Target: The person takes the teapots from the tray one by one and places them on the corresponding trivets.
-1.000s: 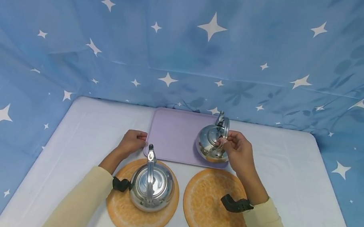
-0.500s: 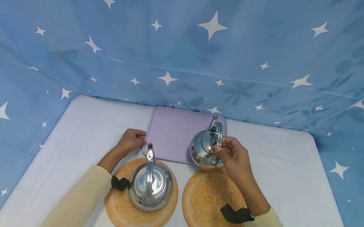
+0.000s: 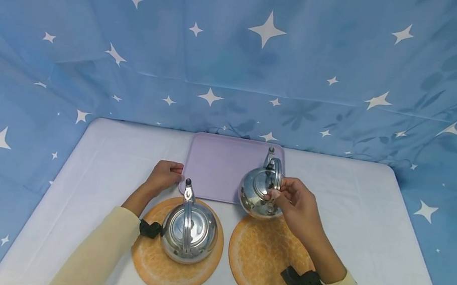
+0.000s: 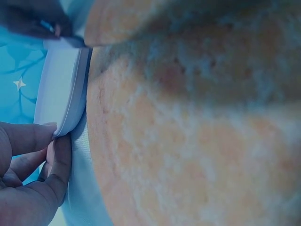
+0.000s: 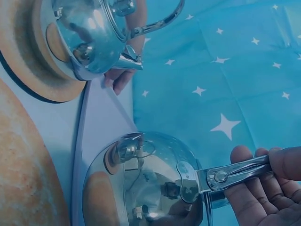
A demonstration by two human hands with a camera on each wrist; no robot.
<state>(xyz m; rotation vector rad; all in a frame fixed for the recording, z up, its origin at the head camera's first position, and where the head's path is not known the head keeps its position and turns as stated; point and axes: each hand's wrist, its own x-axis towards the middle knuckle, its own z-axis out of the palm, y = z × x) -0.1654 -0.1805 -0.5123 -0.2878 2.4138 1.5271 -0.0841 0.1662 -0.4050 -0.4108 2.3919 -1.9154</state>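
Observation:
My right hand [image 3: 291, 202] grips the metal handle [image 5: 237, 172] of a shiny steel kettle [image 3: 258, 193] and holds it in the air over the near edge of a lilac tray [image 3: 219, 166] and the far rim of the right orange mat [image 3: 265, 258]. My left hand [image 3: 165, 174] holds the tray's near left corner [image 4: 61, 125], fingers curled against its edge. A second steel kettle [image 3: 190, 230] stands on the left orange mat [image 3: 161, 265], beside my left forearm.
A white table [image 3: 379, 225] carries everything. A blue star-print cloth [image 3: 244, 53] closes in the back and both sides. Black wrist straps [image 3: 302, 280] sit on both forearms.
My right hand has carried the kettle off the tray toward me, now partly above the right mat. The left hand and the other kettle have stayed put.

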